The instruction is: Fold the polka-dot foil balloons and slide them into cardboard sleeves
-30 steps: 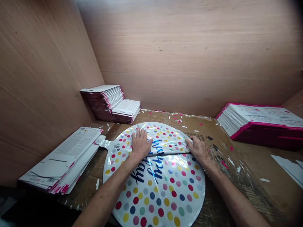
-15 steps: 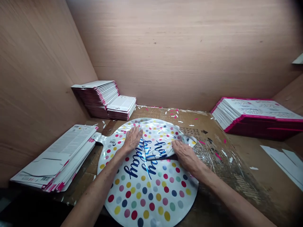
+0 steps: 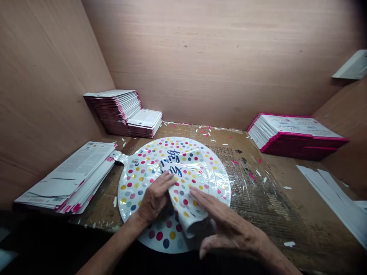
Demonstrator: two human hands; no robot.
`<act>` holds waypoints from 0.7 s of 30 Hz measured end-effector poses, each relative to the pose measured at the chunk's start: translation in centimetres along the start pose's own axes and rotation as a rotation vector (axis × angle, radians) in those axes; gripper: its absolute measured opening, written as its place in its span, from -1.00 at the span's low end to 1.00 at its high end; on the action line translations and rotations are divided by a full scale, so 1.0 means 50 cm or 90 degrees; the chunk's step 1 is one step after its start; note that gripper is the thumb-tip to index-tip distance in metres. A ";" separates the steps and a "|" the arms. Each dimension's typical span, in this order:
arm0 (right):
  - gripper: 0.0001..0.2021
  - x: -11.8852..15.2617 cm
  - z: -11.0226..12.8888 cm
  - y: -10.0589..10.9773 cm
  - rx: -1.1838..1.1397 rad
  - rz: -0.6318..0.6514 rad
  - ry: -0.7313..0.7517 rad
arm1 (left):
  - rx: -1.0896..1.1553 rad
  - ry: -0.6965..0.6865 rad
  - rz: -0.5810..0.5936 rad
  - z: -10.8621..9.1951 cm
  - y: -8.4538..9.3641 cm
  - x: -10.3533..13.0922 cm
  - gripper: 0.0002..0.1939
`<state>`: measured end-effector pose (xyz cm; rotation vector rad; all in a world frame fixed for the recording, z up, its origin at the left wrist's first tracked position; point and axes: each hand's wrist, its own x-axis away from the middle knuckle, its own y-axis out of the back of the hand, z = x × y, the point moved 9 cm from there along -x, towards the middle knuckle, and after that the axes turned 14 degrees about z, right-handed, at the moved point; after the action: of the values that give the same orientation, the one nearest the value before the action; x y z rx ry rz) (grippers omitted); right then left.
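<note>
A flat, round foil balloon (image 3: 132, 187) with coloured dots lies on the cardboard, its tail pointing left. On top of it is a folded dotted foil balloon (image 3: 183, 168) with blue lettering, partly turned over; its near edge curls up in a loose roll. My left hand (image 3: 155, 198) has its fingers bent and closed at the left edge of the fold. My right hand (image 3: 229, 225) lies at the right of the fold, open, its fingertips on the foil and its thumb spread toward me. Part of the curled edge is hidden behind my right hand.
White and pink card packs are stacked at the back left (image 3: 134, 114), front left (image 3: 71, 172) and right (image 3: 301, 137). Pink and white paper scraps lie about the taped cardboard (image 3: 252, 206). White strips (image 3: 323, 187) lie at right. Wooden walls (image 3: 195, 65) enclose the sides and back.
The top balloon has been folded over toward me and to the right. My left hand has moved from its far part down to the fold; my right hand has come nearer and spread.
</note>
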<state>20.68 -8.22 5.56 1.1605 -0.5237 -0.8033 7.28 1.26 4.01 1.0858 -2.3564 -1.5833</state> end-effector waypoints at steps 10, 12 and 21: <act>-0.64 -0.035 -0.020 -0.056 0.165 -0.038 0.085 | -0.163 -0.019 0.088 0.012 0.022 0.089 -0.53; -0.67 -0.050 -0.028 -0.043 0.104 0.012 0.074 | -0.145 -0.025 0.090 0.006 0.019 0.101 -0.59; -0.56 -0.185 -0.228 -0.017 -0.121 0.059 -0.391 | 0.006 0.395 -0.093 0.112 0.041 0.102 -0.60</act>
<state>23.05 5.67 1.31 0.6950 -0.9756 -1.1061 -0.06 2.89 1.70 1.5096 -1.8998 -1.0511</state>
